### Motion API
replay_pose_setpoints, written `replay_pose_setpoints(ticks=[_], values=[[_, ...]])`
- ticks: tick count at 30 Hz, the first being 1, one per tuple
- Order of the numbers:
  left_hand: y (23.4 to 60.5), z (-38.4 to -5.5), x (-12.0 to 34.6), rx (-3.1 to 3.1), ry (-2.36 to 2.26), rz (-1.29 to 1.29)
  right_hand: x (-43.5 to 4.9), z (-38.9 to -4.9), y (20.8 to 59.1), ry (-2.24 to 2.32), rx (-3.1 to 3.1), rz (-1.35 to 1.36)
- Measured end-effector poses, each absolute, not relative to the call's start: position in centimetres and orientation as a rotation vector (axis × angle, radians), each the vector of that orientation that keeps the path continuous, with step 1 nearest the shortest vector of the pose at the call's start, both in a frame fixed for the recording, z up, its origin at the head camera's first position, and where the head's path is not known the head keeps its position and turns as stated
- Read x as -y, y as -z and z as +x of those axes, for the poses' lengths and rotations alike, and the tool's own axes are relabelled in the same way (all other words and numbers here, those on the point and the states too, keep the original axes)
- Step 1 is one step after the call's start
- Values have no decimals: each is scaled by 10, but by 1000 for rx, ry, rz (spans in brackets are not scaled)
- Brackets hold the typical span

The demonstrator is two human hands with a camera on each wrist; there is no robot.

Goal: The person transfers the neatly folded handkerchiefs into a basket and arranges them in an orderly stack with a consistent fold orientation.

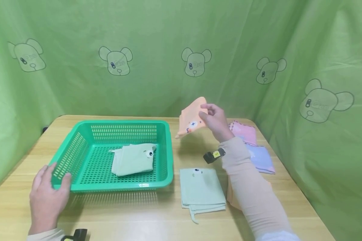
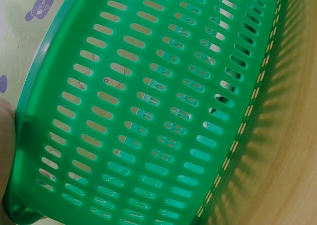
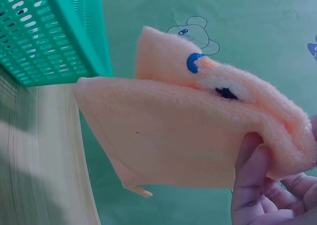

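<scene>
A folded peach towel (image 1: 194,117) with an embroidered face is pinched at one edge by my right hand (image 1: 215,119), raised above the table right of the green basket. In the right wrist view the thumb presses the fold of the peach towel (image 3: 168,131), and a small loop hangs below it. My left hand (image 1: 49,194) grips the front left corner of the green plastic basket (image 1: 120,185), thumb at the front rim. A folded pale green towel (image 1: 134,160) lies inside. Another pale green towel (image 1: 201,187) is on the table in front of my right arm.
Folded pink (image 1: 244,132) and blue-purple towels (image 1: 260,158) lie along the table's right side. Another peach item (image 1: 233,195) is mostly hidden under my right forearm. A green curtain (image 1: 157,90) with bear heads surrounds the wooden table (image 1: 132,217).
</scene>
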State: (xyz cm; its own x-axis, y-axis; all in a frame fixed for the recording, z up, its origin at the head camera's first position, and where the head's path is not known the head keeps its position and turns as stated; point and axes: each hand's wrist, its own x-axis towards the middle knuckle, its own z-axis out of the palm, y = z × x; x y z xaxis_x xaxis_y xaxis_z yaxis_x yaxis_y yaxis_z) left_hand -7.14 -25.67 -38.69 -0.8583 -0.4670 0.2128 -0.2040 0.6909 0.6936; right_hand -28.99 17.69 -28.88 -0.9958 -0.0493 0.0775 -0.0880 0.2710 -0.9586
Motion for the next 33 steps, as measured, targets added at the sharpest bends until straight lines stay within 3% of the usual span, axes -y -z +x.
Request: replay_pose_setpoints(ticks=[33], values=[[388, -69, 258, 2541, 978, 505, -149, -278, 267, -1963, 2375, 241]])
